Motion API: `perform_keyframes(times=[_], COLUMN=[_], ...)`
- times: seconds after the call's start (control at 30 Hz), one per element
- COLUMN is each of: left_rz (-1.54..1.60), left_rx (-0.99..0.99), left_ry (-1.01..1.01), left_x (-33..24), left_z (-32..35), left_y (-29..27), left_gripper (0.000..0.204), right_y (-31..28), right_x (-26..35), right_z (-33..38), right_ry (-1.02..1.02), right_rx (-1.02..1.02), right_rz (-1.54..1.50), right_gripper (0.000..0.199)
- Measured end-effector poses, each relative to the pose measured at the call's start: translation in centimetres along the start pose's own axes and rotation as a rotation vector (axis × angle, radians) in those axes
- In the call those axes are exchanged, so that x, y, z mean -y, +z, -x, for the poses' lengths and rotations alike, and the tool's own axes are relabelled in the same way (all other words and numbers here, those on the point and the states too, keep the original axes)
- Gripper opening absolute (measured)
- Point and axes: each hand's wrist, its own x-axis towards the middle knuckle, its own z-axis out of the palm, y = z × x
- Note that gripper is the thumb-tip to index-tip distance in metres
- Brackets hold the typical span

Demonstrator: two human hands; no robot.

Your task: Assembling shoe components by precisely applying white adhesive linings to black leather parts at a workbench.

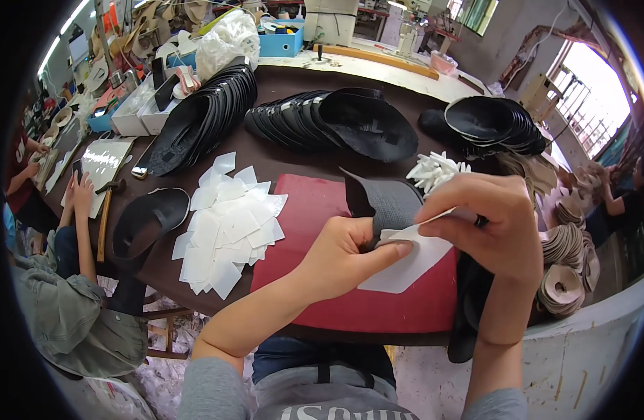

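Note:
My left hand (343, 255) is closed around the edge of a black textured shoe upper (392, 199) held over the red mat (315, 304). Its thumb presses on a white sheet piece (399, 271) lying against the upper. At the right, my right hand (486, 220) pinches the upper edge of the white piece between thumb and fingers. It cannot be seen whether that edge is a separate layer. Left of the mat lies a loose heap of similar white pieces (227, 224). A bundle of small white strips (437, 170) sits just beyond my right hand.
Nested stacks of black uppers stand at the back left (206, 115), back middle (364, 126) and back right (483, 122). A single black upper (150, 220) and a hammer (105, 217) lie left. Coiled beige strips (563, 287) are at the right. Another person (91, 308) sits at left.

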Motion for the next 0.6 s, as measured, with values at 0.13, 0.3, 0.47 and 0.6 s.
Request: perform_keyframes(times=[0.13, 0.3, 0.47, 0.6], left_rz=[-0.093, -0.094, -0.084, -0.11], left_rx=[0.074, 0.167, 0.117, -0.002], left_ry=[-0.018, -0.04, -0.056, -0.043], left_x=[0.1, 0.3, 0.5, 0.1], left_z=[-0.6, -1.4, -1.4, -1.6], left_y=[0.0, -0.3, -0.7, 0.0], left_gripper=[0.013, 0.013, 0.012, 0.013], right_y=[-1.1, -1.3, 0.4, 0.1], right_x=[-0.7, -1.8, -3.1, -5.2], right_z=[-1.6, -1.7, -0.3, 3.2], right_ry=[0.045, 0.152, 0.14, 0.398], right_rx=[0.276, 0.375, 0.14, -0.122], right_rz=[0.028, 0.021, 0.061, -0.538], right_gripper=[0.012, 0.016, 0.023, 0.031])
